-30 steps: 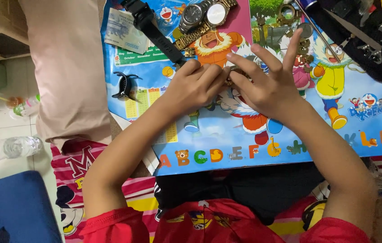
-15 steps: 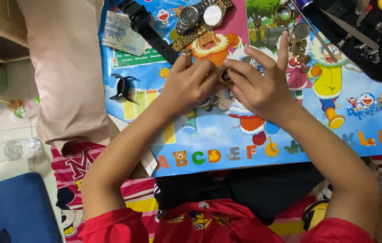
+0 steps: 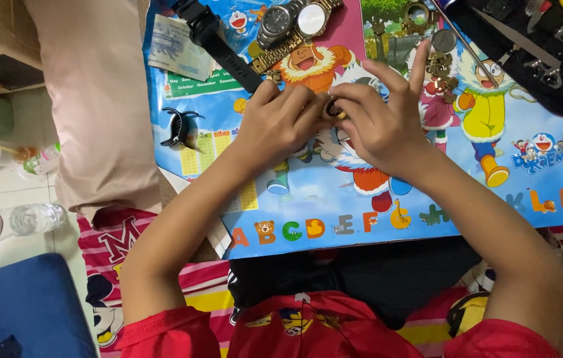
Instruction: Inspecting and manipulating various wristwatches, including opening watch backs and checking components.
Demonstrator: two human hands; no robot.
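Both hands have drawn closer together since the earlier frames, and the right hand's spread fingers have curled in somewhat, though its forefinger stays raised. The left hand (image 3: 280, 119) is closed, fingers bent over, pinching a small round gold-and-dark watch part (image 3: 332, 110) against the fingertips of the right hand (image 3: 381, 122), which grips it from the other side. That part sits between the two hands above the middle of the colourful cartoon-printed alphabet mat (image 3: 527, 179), slightly toward its far edge. By the look of it, the step in hand is fitting or pressing a small piece on the part; the next move would call for a steady pinch and fine fingertip pressure. Its facing and long axis cannot be told, since the fingers hide most of it. Farther out, toward the mat's far edge, lie a black strap watch (image 3: 211, 36), a steel-cased dark-dial watch (image 3: 276, 20) and a gold-bracelet white-dial watch (image 3: 309, 20); loose gold links (image 3: 439, 66) lie beside the right fingertips, and a black tool case (image 3: 533, 46) covers the far right corner.
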